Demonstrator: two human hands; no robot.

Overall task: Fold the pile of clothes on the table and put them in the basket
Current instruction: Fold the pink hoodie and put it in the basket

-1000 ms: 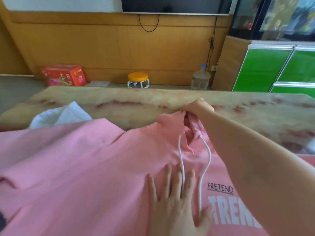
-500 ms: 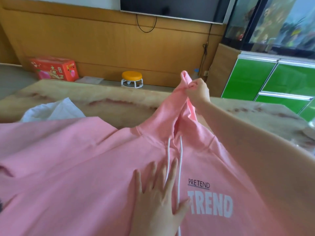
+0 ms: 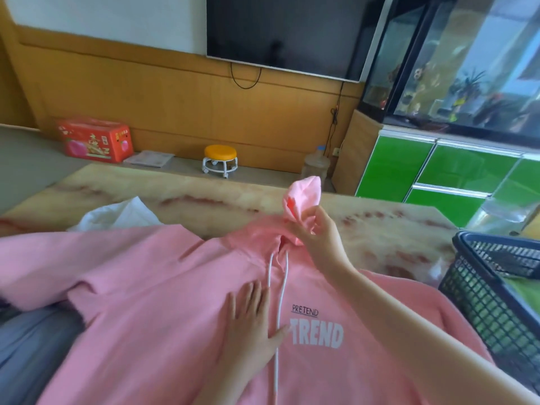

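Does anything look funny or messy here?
Nothing is spilled or torn. The one odd bit: the hood of the pink hoodie sticks up off the table, pinched in the right hand, while the left hand presses the chest flat. Its sleeve on the left lies rumpled.

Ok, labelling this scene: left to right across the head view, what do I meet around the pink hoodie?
Grey-blue fabric, white cloth, left hand flat on the hoodie, right hand pinching the hood, black basket.
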